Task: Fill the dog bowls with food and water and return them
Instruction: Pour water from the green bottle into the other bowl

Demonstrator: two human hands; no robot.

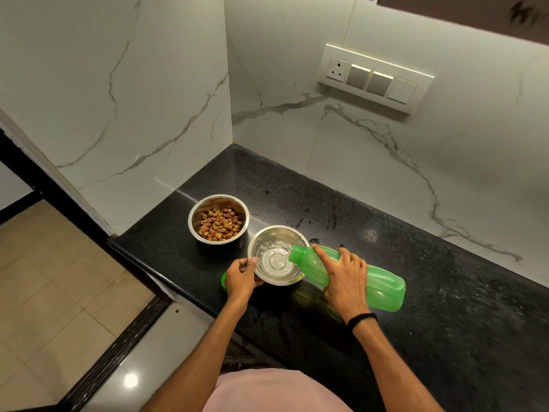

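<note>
On the counter (386, 233), the right hand (346, 281) grips the green bottle (383, 282), tipped with its mouth over the water bowl (269, 276); the left hand (242, 278) clasps that bowl's rim; the food bowl (196, 215) sits just behind; a green cap (223, 282), perhaps, hides under the left hand.

Black counter (386, 221): wide bare stretch from frame centre out to right edge and lower right, free passage there.

Left-centre crowded. Kibble bowl (219, 218) sits near the left marble wall (124, 114), only a narrow strip between. Water bowl (277, 254) just beside it to lower right, a thin gap between rims.

Left hand (241, 279) blocks the water bowl's near-left rim; green bottle (350, 276) in the right hand (344, 281) slants over its right rim.

Back wall (416, 159) closes the far side; counter edge drops off at lower left.
</note>
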